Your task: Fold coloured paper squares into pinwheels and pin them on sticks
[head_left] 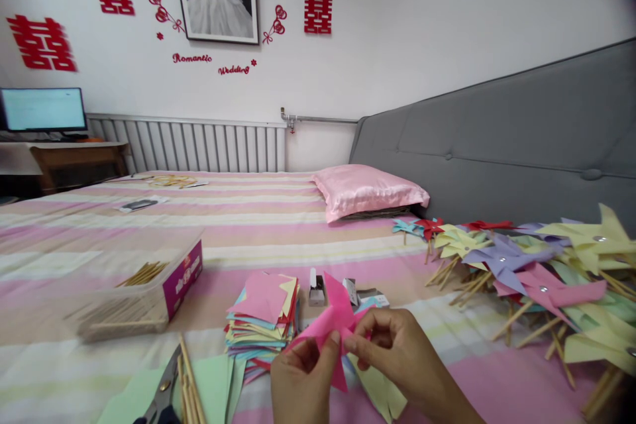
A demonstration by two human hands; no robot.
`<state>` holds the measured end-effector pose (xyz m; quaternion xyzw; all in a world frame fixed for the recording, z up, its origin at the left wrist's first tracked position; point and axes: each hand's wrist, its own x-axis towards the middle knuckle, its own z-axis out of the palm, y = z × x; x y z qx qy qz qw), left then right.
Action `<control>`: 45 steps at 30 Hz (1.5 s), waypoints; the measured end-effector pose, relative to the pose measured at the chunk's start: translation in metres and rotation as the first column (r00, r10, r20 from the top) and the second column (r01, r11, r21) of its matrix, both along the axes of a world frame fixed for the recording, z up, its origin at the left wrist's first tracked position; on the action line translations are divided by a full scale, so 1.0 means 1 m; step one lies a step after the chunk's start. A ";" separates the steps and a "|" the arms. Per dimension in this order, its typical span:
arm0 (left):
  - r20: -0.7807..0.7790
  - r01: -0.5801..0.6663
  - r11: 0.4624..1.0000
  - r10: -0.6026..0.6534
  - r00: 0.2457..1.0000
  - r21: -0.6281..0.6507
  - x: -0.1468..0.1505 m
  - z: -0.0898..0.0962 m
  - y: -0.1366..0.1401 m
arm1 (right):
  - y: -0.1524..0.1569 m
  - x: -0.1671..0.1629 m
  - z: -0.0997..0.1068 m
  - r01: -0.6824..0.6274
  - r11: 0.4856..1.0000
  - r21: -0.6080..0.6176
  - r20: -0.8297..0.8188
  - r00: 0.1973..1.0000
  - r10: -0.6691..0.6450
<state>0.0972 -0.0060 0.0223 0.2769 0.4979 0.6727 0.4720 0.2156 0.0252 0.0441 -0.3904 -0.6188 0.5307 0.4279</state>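
A bright pink paper pinwheel (339, 298) with folded blades is between my hands, above the striped bedspread. My left hand (304, 381) pinches its left side near the centre, thumb on top. On the other side, the thumb and fingers of my right hand (392, 348) close on the paper close to the middle. Whether a pin is between these fingers cannot be made out. Below my hands lies a pale yellow paper piece (380, 389). Just left of the pinwheel stands a stack of coloured cut paper (262, 321). Small boxes (317, 291) sit behind it.
Scissors (166, 385) and wooden sticks (189, 391) rest on green paper sheets (132, 394). A clear plastic box (185, 281) of sticks is at left. Many paper pinwheels on sticks (503, 260) are heaped at right. A pink pillow (370, 189) lies by the grey headboard (521, 132).
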 end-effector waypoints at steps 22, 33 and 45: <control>0.080 -0.372 0.927 0.375 0.923 -0.052 -0.028 0.008 -0.002 | 0.005 -0.019 -0.047 -0.171 0.965 0.199 0.352 0.931 0.092; 0.083 -0.322 0.946 0.325 0.942 -0.047 -0.028 0.004 -0.001 | 0.012 -0.025 -0.067 -0.117 0.948 0.295 0.532 0.845 -0.061; 0.098 -0.307 0.951 0.309 0.946 -0.038 -0.027 0.004 0.000 | 0.007 -0.023 -0.059 -0.216 0.937 0.276 0.574 0.819 0.019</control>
